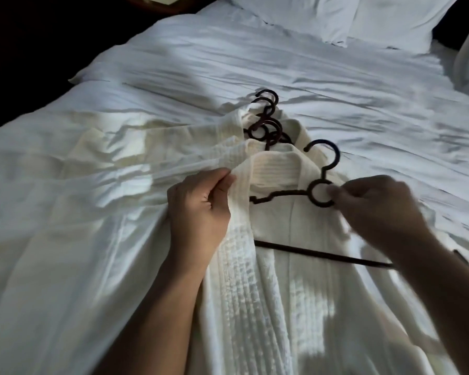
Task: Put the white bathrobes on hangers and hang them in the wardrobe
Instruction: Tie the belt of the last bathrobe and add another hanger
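Note:
A white waffle-weave bathrobe (271, 288) lies spread on the bed in front of me. My left hand (201, 209) pinches its left collar edge and lifts it. A dark hanger (320, 193) lies inside the robe's neck, hook pointing toward the pillows. My right hand (377, 209) grips the ring below that hook. The hanger's bottom bar (320, 254) crosses the robe's chest. Behind it lie more white robes (228, 136) with several dark hanger hooks (266, 115) sticking out of their collars.
The bed (255, 58) is covered with a rumpled white duvet. White pillows (336, 14) sit at its head. Dark floor (25, 63) lies to the left of the bed. No wardrobe is in view.

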The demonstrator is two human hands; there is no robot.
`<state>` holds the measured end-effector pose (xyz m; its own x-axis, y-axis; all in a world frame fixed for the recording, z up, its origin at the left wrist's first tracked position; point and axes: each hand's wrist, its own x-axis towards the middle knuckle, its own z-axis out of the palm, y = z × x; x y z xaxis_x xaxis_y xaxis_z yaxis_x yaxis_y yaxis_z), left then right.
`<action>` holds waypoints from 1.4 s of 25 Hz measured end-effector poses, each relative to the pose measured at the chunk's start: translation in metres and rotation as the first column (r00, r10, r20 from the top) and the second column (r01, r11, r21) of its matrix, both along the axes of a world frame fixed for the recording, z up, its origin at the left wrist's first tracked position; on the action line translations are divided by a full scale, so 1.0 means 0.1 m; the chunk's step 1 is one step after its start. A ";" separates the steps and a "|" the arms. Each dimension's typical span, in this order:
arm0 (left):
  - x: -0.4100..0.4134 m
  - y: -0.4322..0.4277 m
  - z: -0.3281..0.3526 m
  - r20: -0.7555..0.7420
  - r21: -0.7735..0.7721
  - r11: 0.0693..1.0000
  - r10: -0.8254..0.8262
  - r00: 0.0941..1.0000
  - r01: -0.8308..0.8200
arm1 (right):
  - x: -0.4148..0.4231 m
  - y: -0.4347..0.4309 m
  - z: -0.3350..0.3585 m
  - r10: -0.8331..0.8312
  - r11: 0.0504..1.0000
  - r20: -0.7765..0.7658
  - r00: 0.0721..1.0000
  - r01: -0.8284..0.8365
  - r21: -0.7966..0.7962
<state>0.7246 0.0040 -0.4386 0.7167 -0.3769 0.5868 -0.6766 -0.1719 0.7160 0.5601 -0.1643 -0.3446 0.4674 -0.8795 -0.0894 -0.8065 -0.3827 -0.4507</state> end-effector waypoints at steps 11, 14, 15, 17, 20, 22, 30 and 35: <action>0.07 0.03 -0.01 -0.011 0.248 0.969 0.021 1.000 -0.018 | 0.31 0.10 -0.17 -0.095 0.993 0.187 0.978 0.107 -0.054; 0.00 0.03 0.01 -0.015 0.319 0.947 -0.021 1.000 0.025 | 0.45 0.18 -0.24 0.018 0.992 0.104 0.994 -0.005 -0.130; 0.00 0.02 0.00 -0.017 0.308 0.950 -0.037 0.999 0.040 | 0.48 0.24 -0.26 0.077 0.982 0.098 0.992 -0.058 -0.182; 0.02 0.00 -0.04 -0.055 0.264 0.962 -0.054 0.997 0.067 | 0.45 0.38 -0.24 0.177 0.926 0.172 0.969 -0.105 -0.363; 0.02 0.00 -0.04 -0.101 0.192 0.976 -0.082 0.992 0.100 | 0.07 0.73 -0.04 0.330 0.851 0.186 0.926 -0.207 -0.482; 0.02 0.01 -0.01 -0.180 0.128 0.986 -0.084 0.980 0.108 | -0.20 1.01 -0.01 0.332 0.922 -0.082 0.940 -0.342 -0.180; 0.01 0.04 0.16 -0.473 -0.080 0.980 -0.200 0.858 0.184 | -0.38 0.48 -0.39 -0.181 0.971 0.331 0.926 0.114 0.211; 0.01 0.02 -0.04 -0.087 0.153 0.987 -0.036 0.996 0.049 | -0.91 0.29 -0.09 -0.538 0.653 0.512 0.669 -0.052 0.755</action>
<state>0.7256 0.0056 -0.4423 0.7425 -0.4896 0.4571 -0.6241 -0.2580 0.7375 0.4687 -0.1356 -0.3531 0.4246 -0.7789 -0.4616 -0.1861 0.4239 -0.8864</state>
